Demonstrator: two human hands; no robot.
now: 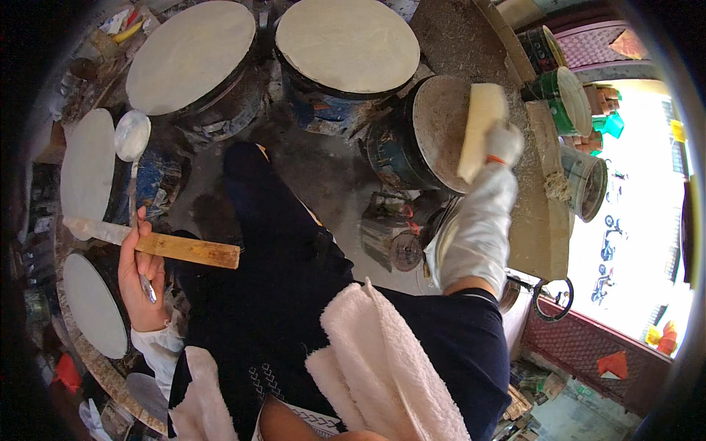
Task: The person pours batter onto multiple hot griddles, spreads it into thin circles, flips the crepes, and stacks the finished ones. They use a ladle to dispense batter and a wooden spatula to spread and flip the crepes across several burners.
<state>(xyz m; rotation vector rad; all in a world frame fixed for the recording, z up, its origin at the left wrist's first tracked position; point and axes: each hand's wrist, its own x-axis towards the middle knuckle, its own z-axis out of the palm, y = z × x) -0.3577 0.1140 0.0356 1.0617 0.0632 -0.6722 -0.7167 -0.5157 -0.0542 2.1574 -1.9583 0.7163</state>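
Observation:
My left hand point(147, 283) is closed around a long-handled metal spoon point(132, 136) and a flat wooden-handled tool point(187, 248) whose far end is coated white. The two cross in my fingers, the spoon's bowl pointing up and away from me. My right hand point(505, 143), in a pale glove and slightly blurred, grips a cream-coloured oblong piece point(482, 128), whose kind I cannot make out. It is over the right side of a brownish round plate point(441, 132) on a dark drum. Whether it touches the plate is unclear.
Several drums curve around me, topped with pale discs point(349, 44), point(191, 55), point(88, 173), point(94, 305). A worn board point(540, 228) edges the right side, with metal cans point(582, 180) beyond it. A clear bag point(379, 231) stands between my knees. A towel point(386, 353) hangs over me.

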